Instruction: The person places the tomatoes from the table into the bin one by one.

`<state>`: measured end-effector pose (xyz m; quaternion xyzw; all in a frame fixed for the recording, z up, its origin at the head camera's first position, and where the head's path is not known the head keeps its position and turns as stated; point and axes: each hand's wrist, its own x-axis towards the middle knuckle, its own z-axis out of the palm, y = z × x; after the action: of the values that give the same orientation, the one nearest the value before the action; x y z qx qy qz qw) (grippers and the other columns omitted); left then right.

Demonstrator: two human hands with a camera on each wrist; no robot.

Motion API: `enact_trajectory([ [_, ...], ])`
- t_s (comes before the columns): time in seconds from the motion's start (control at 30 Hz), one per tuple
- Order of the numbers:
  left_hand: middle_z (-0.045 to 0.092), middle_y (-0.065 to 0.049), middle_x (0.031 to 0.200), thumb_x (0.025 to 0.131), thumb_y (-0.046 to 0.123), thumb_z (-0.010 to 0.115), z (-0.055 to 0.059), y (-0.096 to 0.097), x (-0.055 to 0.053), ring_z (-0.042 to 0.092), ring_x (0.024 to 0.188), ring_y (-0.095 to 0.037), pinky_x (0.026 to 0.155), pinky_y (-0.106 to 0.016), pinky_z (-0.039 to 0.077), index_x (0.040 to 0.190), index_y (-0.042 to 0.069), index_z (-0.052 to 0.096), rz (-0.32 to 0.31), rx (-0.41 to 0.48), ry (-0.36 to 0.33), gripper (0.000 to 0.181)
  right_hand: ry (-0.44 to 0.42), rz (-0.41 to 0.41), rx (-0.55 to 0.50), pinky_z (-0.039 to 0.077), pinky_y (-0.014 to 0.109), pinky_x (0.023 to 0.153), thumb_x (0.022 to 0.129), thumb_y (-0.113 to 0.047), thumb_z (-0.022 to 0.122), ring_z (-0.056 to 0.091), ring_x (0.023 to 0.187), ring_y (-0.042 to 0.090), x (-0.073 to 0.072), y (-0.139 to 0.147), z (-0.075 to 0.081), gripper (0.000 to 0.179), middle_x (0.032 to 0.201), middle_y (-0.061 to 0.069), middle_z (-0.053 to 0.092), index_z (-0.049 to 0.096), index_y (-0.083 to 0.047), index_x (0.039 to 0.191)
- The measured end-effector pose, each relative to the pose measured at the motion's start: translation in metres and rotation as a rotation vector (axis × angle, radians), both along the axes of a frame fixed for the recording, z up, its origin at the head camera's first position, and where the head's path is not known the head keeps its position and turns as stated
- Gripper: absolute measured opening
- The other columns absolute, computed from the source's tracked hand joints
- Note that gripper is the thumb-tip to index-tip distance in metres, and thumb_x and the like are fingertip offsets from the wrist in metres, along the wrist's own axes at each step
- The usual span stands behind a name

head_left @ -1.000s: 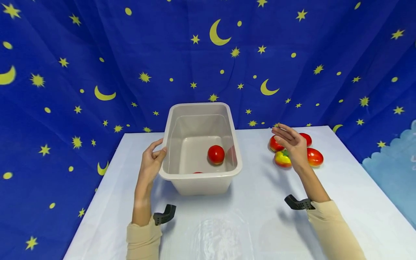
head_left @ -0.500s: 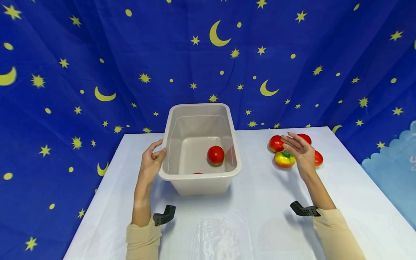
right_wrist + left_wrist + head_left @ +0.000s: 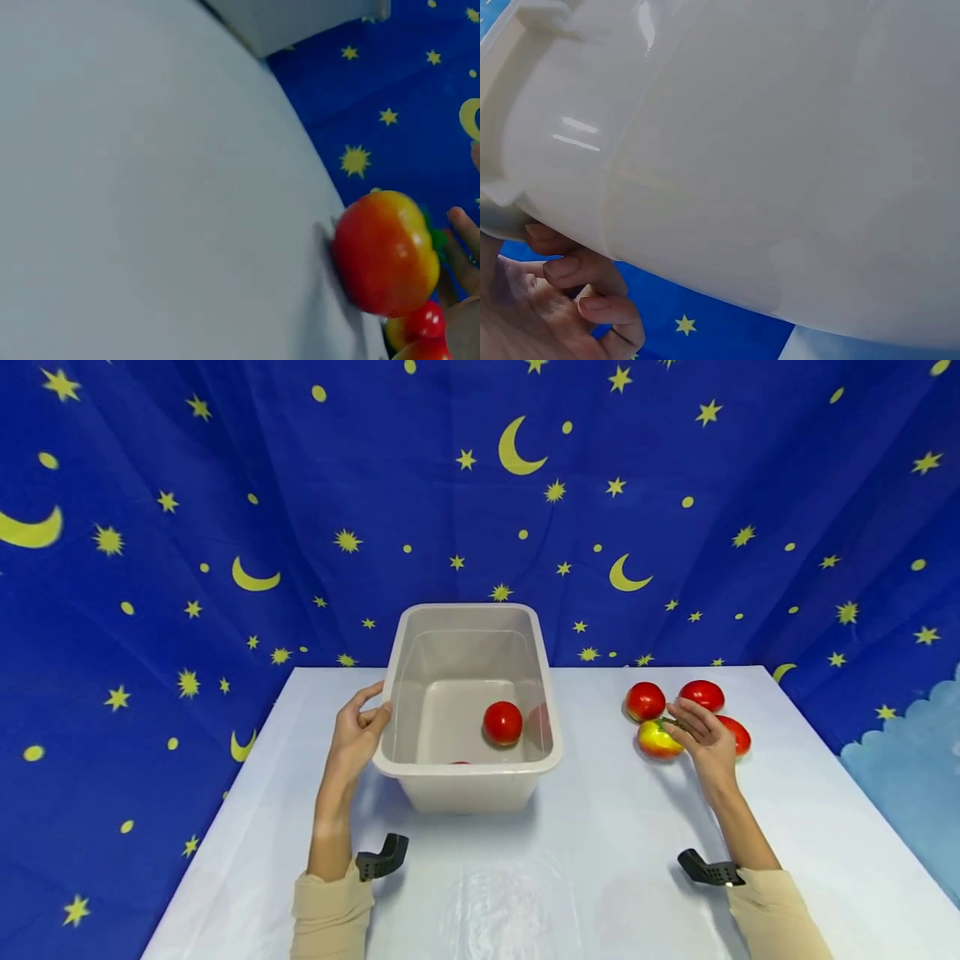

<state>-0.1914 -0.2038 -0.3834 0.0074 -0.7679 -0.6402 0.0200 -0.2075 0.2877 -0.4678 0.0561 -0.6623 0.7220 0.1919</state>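
My left hand [image 3: 352, 735] pinches the left rim of a pale grey plastic bin [image 3: 467, 788], thumb on the lip. In the left wrist view its bent fingers [image 3: 604, 304] touch the bin's outer wall. Inside the bin lies a red tomato-like fruit [image 3: 502, 723]; a second red thing [image 3: 461, 763] barely shows behind the front rim. My right hand [image 3: 714, 758] hovers with relaxed fingers just right of a red-and-yellow tomato-like fruit [image 3: 656, 742] with a green leafy top. In the right wrist view that fruit [image 3: 384, 255] is close beside the fingers [image 3: 463, 231], nothing held.
Around the right hand lie red fruits: one at the back left [image 3: 645, 702], one at the back [image 3: 702, 694], and one partly hidden on the right [image 3: 738, 735]. A white-covered table [image 3: 600, 860] lies below. A blue star-patterned cloth [image 3: 420, 485] hangs behind it.
My right hand has moved right and nearer to me, lowering beside the red-and-yellow fruit. The left hand keeps its hold on the bin. The head view has shifted slightly.
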Motion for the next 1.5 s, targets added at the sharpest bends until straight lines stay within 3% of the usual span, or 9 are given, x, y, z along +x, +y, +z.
enact_trajectory([
  [0.23, 0.067, -0.028, 0.113, 0.102, 0.017, 0.050, -0.005, 0.002, 0.001, 0.067, 0.073, -0.007, 0.066, -0.026, 0.054, 0.146, 0.008, 0.041, -0.002, -0.006, -0.018, 0.046, -0.055, -0.158, 0.251, 0.037, 0.011, 0.100, 0.079, 0.014, 0.071, 0.056, 0.113, 0.001, 0.003, 0.009, -0.018, 0.055, 0.116, -0.017, 0.065, 0.057, 0.002, 0.130],
  [0.37, 0.068, -0.026, 0.112, 0.102, 0.017, 0.049, -0.005, 0.002, 0.002, 0.067, 0.074, -0.007, 0.067, -0.025, 0.053, 0.147, 0.007, 0.041, -0.004, -0.009, -0.019, 0.047, -0.145, -0.230, 0.415, 0.036, 0.009, 0.099, 0.079, 0.007, 0.075, 0.051, 0.117, 0.001, 0.003, 0.011, -0.022, 0.059, 0.132, -0.001, 0.061, 0.056, -0.002, 0.134],
  [0.47, 0.069, -0.025, 0.111, 0.102, 0.017, 0.050, -0.003, 0.002, 0.002, 0.067, 0.073, -0.006, 0.067, -0.024, 0.053, 0.147, 0.006, 0.041, 0.000, -0.006, -0.017, 0.047, -0.211, -0.233, 0.496, 0.034, 0.011, 0.104, 0.081, 0.005, 0.074, 0.048, 0.127, 0.015, 0.003, 0.011, -0.021, 0.064, 0.142, 0.018, 0.052, 0.049, 0.002, 0.140],
  [0.63, 0.069, -0.026, 0.111, 0.101, 0.016, 0.050, -0.001, 0.003, 0.003, 0.067, 0.071, -0.006, 0.065, -0.024, 0.053, 0.146, 0.006, 0.042, 0.011, 0.007, -0.015, 0.047, -0.266, -0.211, 0.526, 0.037, 0.018, 0.107, 0.082, 0.006, 0.072, 0.044, 0.130, 0.037, 0.002, 0.011, -0.019, 0.069, 0.144, 0.025, 0.046, 0.041, 0.002, 0.144],
  [0.8, 0.069, -0.024, 0.109, 0.101, 0.015, 0.051, 0.000, 0.003, 0.002, 0.067, 0.072, -0.007, 0.065, -0.025, 0.053, 0.146, 0.006, 0.042, 0.008, 0.010, -0.016, 0.046, -0.299, -0.218, 0.531, 0.042, 0.023, 0.104, 0.083, 0.004, 0.072, 0.045, 0.128, 0.037, 0.002, 0.012, -0.018, 0.070, 0.145, 0.024, 0.046, 0.040, 0.000, 0.146],
  [1.07, 0.069, -0.025, 0.111, 0.101, 0.015, 0.050, 0.001, 0.003, 0.001, 0.067, 0.072, -0.006, 0.065, -0.024, 0.054, 0.146, 0.006, 0.042, 0.010, 0.015, -0.009, 0.046, -0.306, -0.212, 0.548, 0.043, 0.011, 0.095, 0.085, 0.003, 0.071, 0.046, 0.125, 0.036, 0.001, 0.013, -0.018, 0.069, 0.146, 0.023, 0.045, 0.040, -0.002, 0.147],
  [1.27, 0.068, -0.026, 0.113, 0.101, 0.016, 0.050, 0.001, 0.002, 0.001, 0.067, 0.073, -0.006, 0.066, -0.024, 0.053, 0.146, 0.006, 0.042, 0.011, 0.006, -0.015, 0.046, -0.309, -0.206, 0.550, 0.043, 0.011, 0.094, 0.086, 0.001, 0.071, 0.046, 0.127, 0.039, 0.000, 0.013, -0.017, 0.068, 0.146, 0.024, 0.044, 0.039, -0.001, 0.147],
  [1.33, 0.068, -0.026, 0.113, 0.101, 0.016, 0.050, 0.001, 0.002, 0.001, 0.067, 0.073, -0.006, 0.066, -0.024, 0.053, 0.146, 0.006, 0.042, 0.011, 0.007, -0.014, 0.046, -0.310, -0.208, 0.546, 0.043, 0.010, 0.093, 0.086, -0.002, 0.072, 0.049, 0.124, 0.033, -0.001, 0.013, -0.017, 0.069, 0.145, 0.024, 0.045, 0.039, -0.001, 0.146],
  [1.5, 0.069, -0.024, 0.111, 0.101, 0.015, 0.051, 0.002, 0.002, 0.001, 0.067, 0.073, -0.006, 0.066, -0.024, 0.053, 0.146, 0.006, 0.042, 0.012, 0.016, -0.011, 0.046, -0.285, -0.222, 0.521, 0.041, 0.004, 0.086, 0.084, -0.002, 0.074, 0.051, 0.106, -0.001, -0.003, 0.013, -0.017, 0.067, 0.139, 0.021, 0.050, 0.043, 0.000, 0.144],
])
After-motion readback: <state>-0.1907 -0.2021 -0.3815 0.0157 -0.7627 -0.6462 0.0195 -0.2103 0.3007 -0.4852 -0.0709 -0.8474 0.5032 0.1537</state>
